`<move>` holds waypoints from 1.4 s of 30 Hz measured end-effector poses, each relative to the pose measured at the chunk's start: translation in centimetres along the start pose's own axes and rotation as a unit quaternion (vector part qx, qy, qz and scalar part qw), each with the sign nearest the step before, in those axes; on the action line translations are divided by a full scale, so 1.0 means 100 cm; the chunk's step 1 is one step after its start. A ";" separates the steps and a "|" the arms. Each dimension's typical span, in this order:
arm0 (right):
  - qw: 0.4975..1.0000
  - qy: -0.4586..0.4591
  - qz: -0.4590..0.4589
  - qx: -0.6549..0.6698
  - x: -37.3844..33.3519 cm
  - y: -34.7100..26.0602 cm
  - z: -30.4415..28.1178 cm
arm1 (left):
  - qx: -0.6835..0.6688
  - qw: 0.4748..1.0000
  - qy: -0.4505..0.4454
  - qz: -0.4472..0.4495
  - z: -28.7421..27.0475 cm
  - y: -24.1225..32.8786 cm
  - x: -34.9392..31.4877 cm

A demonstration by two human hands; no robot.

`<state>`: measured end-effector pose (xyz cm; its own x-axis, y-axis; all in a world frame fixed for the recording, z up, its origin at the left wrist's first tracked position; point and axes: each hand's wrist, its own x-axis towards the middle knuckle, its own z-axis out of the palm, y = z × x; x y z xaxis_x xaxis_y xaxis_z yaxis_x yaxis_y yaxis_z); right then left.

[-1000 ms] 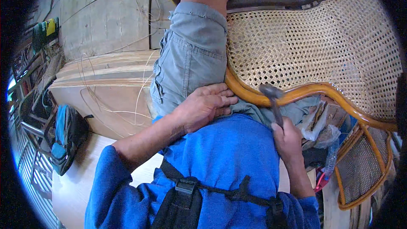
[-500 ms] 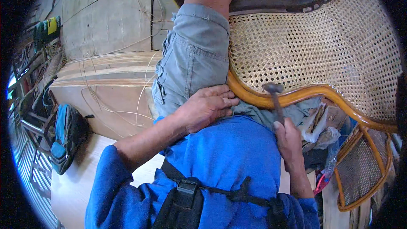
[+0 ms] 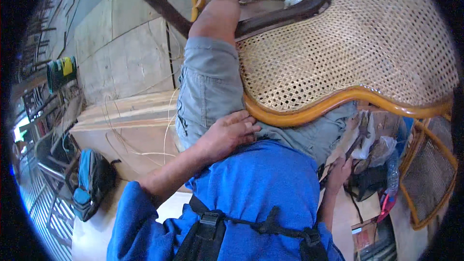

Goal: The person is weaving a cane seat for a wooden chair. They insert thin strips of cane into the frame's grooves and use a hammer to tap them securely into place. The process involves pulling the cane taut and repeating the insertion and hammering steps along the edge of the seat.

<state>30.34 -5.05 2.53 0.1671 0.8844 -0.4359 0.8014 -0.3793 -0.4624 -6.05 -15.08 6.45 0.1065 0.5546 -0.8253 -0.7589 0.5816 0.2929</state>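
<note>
A cane-woven chair piece (image 3: 309,63) with a glossy orange-brown bent rim (image 3: 290,118) leans over my lap. My left hand (image 3: 229,133) rests on the grey shorts, fingers stretched out and lying together, their tips beside the rim's lower curve. It holds nothing. Down at my right side, past the thigh, my right hand (image 3: 338,175) is beside a clear plastic bag (image 3: 384,150) and other clutter. Its fingers are blurred and partly hidden among dark things, so I cannot make out whether the hammer is in it.
A smaller framed mesh panel (image 3: 427,176) stands at the far right. A blue and black backpack (image 3: 92,183) lies at the left, below a stack of thin boards (image 3: 130,111) with loose cane strands (image 3: 166,121). A dark chair leg (image 3: 154,2) crosses the upper left.
My right hand has gone down and away from the rim; the hammer it held over the rim no longer shows clearly. My left hand stays on the lap. The view has shifted.
</note>
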 end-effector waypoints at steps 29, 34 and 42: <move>0.980 0.127 -0.066 0.139 0.083 0.048 -0.046 | 0.836 0.375 0.077 0.394 0.115 -0.022 0.095; 0.983 0.060 -0.136 -0.107 0.128 0.084 -0.046 | 0.841 0.351 0.067 0.405 0.098 -0.007 0.090; 0.980 0.050 -0.138 -0.136 0.130 0.092 -0.038 | 0.808 0.406 0.049 0.424 0.098 -0.003 0.088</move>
<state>42.02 4.03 -4.50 -0.0336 0.9703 -0.2396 0.9449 -0.0473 -0.3240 1.39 -4.53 3.80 0.1613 0.9828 -0.0895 0.9251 -0.1190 0.3606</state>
